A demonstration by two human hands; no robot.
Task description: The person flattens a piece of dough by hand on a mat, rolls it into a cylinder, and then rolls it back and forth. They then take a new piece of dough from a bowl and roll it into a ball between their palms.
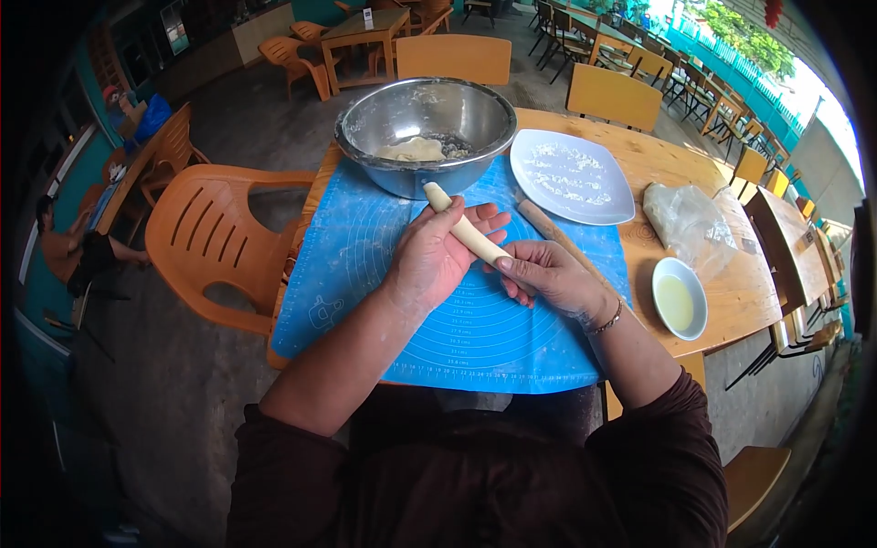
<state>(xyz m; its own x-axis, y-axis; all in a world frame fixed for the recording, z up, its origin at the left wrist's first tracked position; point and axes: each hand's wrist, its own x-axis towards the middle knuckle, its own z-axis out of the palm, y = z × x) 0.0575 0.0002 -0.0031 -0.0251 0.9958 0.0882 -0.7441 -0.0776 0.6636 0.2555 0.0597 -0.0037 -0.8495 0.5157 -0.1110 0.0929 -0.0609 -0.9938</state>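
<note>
A pale roll of dough [473, 239] is held slantwise above a blue printed mat [365, 247]. My left hand [438, 251] is under its upper part, palm up, with the thumb pressed on the roll. At the lower end, my right hand [546, 274] pinches the dough between thumb and fingers. Just beyond my hands stands a steel bowl [489, 119] with more dough [413, 149] and flour inside. A wooden rolling pin [566, 242] lies on the mat, partly hidden by my right hand. Right of the bowl is a white plate [548, 178] dusted with flour.
On the table's right are a clear plastic bag [690, 224] and a small bowl of yellowish liquid [677, 301]. An orange chair [215, 233] stands at the table's left. A person [68, 242] sits at the far left. More tables and chairs fill the background.
</note>
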